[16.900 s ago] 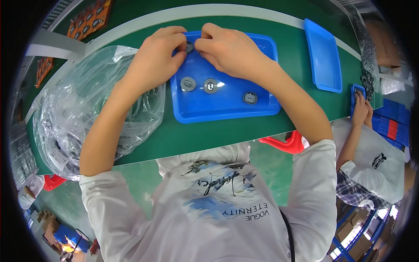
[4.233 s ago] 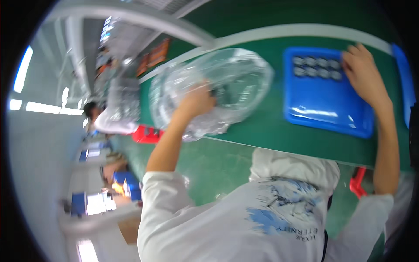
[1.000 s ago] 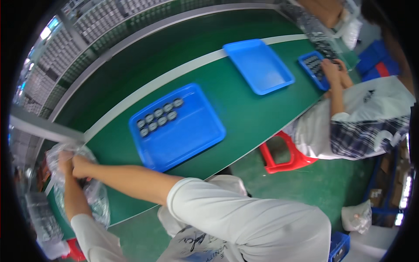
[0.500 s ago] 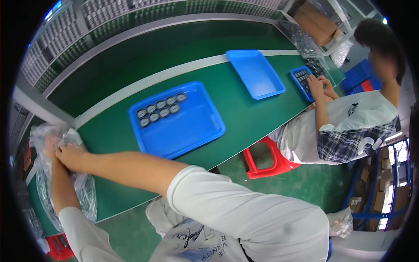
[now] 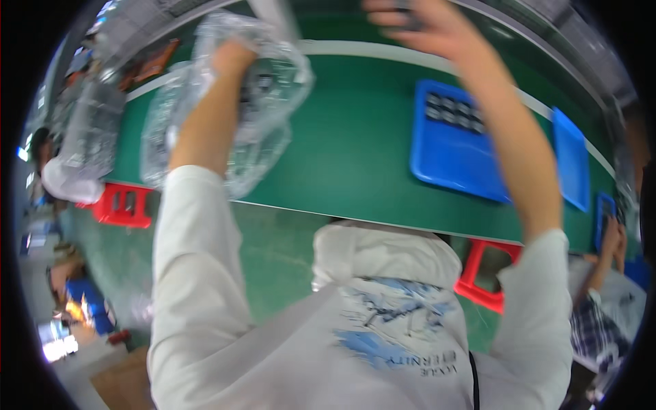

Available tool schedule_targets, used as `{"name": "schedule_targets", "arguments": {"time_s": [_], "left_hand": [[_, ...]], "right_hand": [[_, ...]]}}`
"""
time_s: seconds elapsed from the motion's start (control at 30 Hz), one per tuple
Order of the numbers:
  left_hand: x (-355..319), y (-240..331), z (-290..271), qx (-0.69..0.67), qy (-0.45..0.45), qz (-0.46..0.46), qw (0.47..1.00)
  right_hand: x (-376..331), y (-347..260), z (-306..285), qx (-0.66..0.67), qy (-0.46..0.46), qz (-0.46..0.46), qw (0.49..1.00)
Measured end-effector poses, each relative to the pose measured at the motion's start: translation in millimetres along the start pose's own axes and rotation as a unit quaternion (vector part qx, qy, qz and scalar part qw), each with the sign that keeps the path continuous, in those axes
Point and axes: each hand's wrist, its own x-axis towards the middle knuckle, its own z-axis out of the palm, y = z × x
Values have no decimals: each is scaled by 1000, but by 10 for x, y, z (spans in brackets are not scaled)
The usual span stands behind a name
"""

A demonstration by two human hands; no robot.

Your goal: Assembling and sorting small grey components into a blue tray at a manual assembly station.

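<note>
My left hand [image 5: 234, 60] reaches into a clear plastic bag [image 5: 273, 102] on the left of the green table [image 5: 348, 143]. The film covers its fingers, and dark small pieces show through beside the wrist. Up at the far edge, my right hand [image 5: 437, 27] is raised and smeared by motion, with a small dark part [image 5: 408, 15] between its fingers. Below it and to the right lies a blue tray [image 5: 458, 171], where small round black-and-grey parts [image 5: 452, 113] stand in rows at the far side. My right forearm hides some of that tray.
A second blue tray [image 5: 572, 164] lies farther right. Beyond it a co-worker's hands [image 5: 613, 239] are at a small blue tray [image 5: 603, 215]. Red stools [image 5: 123, 206] stand at the table's near edge, and another filled clear bag [image 5: 96, 126] sits at far left.
My view has swung left. My hands, together at the bag before, are now apart: the left is inside the bag, and the right has moved away rightward and up with a small dark part.
</note>
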Motion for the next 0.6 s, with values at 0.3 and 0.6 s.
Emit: {"name": "schedule_targets", "arguments": {"time_s": [0.3,0.6], "left_hand": [[19,783,-215,18,-217,169,961],[-1725,1836,-2526,-329,146,276,891]], "right_hand": [[-2224,-395,-2046,170,319,-166,917],[-2364,172,-1779,-130,435,-223,863]]}}
